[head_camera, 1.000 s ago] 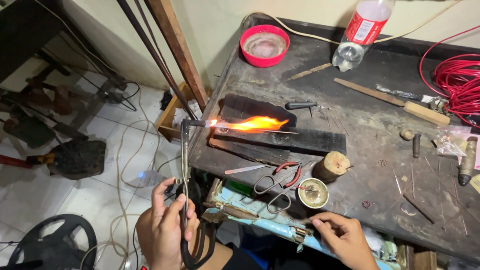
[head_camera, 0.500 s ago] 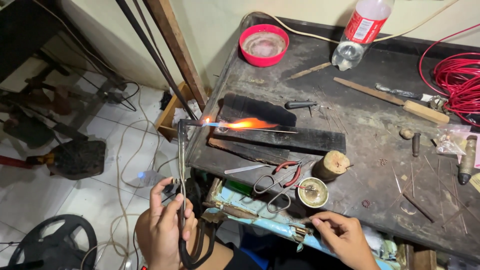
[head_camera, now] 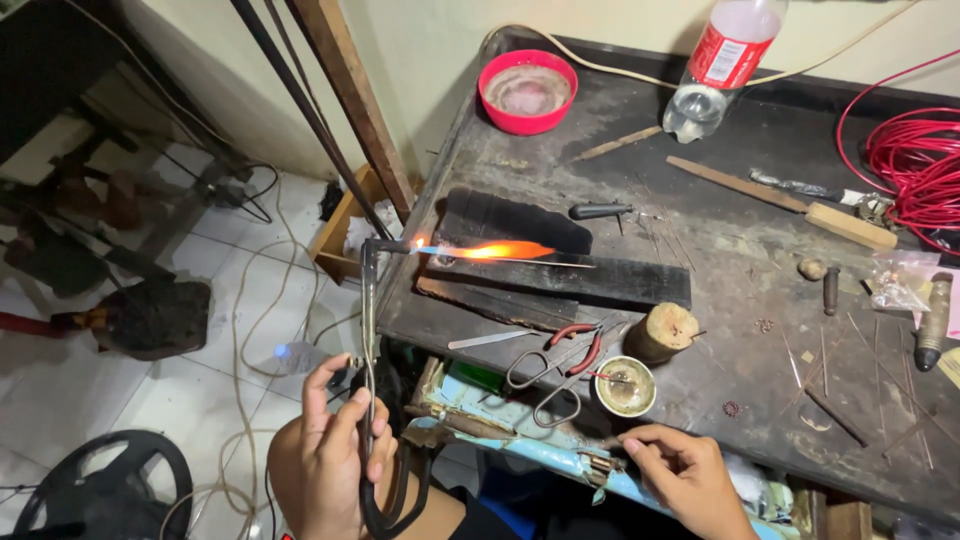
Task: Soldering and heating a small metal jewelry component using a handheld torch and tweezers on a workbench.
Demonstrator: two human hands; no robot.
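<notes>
Left hand point(head_camera: 330, 455) is clenched around the thin metal stem of a gas torch point(head_camera: 368, 330), with the black hose looping beneath the wrist at 6 o'clock. The torch nozzle sits at the bench's left edge and throws an orange flame point(head_camera: 495, 250) toward 3 o'clock, along the top of a charred black block point(head_camera: 575, 280). Right hand point(head_camera: 685, 475) rests on the front edge of the workbench point(head_camera: 750, 220), fingers loosely curled and grasping nothing that can be seen. At 12 o'clock from that hand stands a small round tin point(head_camera: 625, 385), with red-handled scissors point(head_camera: 560, 365) just beside it at 9 o'clock and a wooden stub point(head_camera: 665, 330) at 1 o'clock. In my judgement, sound practice here means keeping the flame level over the block, the stem steady, and the right hand and the red wire coil point(head_camera: 915, 175) at the far right well apart from the heat.
</notes>
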